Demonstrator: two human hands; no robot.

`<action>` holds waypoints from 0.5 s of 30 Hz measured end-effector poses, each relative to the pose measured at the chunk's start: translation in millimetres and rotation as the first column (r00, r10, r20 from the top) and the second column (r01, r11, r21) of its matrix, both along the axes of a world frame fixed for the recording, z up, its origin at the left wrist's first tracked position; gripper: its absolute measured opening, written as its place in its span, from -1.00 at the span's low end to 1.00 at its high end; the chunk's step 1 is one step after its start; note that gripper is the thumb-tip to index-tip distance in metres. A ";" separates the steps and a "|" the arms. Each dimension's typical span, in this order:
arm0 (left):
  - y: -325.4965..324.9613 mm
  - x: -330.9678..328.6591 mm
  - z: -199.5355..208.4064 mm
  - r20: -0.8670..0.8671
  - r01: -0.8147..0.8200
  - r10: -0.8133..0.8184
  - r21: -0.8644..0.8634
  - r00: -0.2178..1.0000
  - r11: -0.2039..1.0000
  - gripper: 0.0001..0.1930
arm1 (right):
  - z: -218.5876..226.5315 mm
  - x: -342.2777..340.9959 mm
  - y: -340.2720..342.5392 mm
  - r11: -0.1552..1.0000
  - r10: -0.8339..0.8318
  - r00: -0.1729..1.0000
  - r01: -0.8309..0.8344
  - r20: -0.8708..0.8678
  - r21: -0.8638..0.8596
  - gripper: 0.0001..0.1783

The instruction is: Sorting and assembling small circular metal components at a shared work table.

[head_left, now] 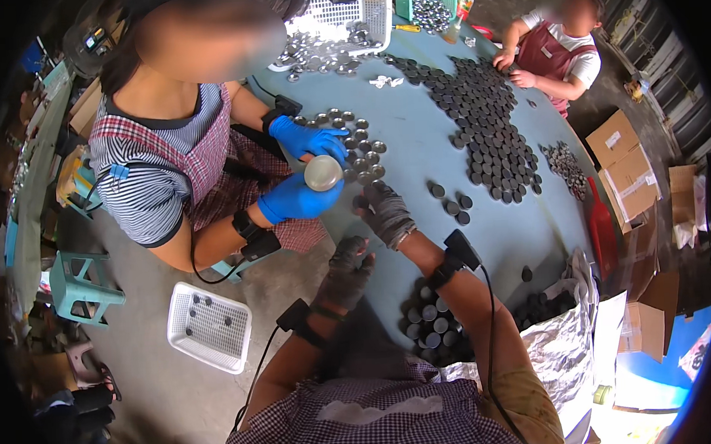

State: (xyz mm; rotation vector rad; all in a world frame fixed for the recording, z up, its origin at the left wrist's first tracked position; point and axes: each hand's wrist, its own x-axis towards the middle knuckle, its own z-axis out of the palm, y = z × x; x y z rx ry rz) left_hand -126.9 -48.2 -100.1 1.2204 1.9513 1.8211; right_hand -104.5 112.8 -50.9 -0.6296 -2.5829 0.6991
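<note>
Round metallic caps lie near the grey fabric-gloved right hand.

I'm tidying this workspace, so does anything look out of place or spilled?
Nothing looks clearly damaged. A crumpled-looking whitish scrap on the blue-grey table looks odd, like litter near the small shiny metal pieces. One small round black piece also lies alone toward the table's near right side, apart from the black disc cluster.
</note>
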 end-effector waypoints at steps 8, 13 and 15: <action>2.2 -4.2 -5.5 -0.049 0.040 -0.038 0.053 0.998 0.998 -0.70 | -33.7 9.5 29.3 0.962 0.041 0.926 -0.138 0.374 0.236 -0.88; 6.3 17.7 18.6 0.005 0.173 -0.174 -0.152 0.985 0.973 -0.69 | 12.3 87.5 75.0 0.870 -0.449 0.804 0.292 0.391 0.398 -0.72; 11.9 33.3 24.0 -0.118 0.235 -0.247 -0.103 0.962 0.966 -0.66 | 29.9 125.5 74.0 0.870 -0.378 0.897 0.258 0.231 0.421 -0.66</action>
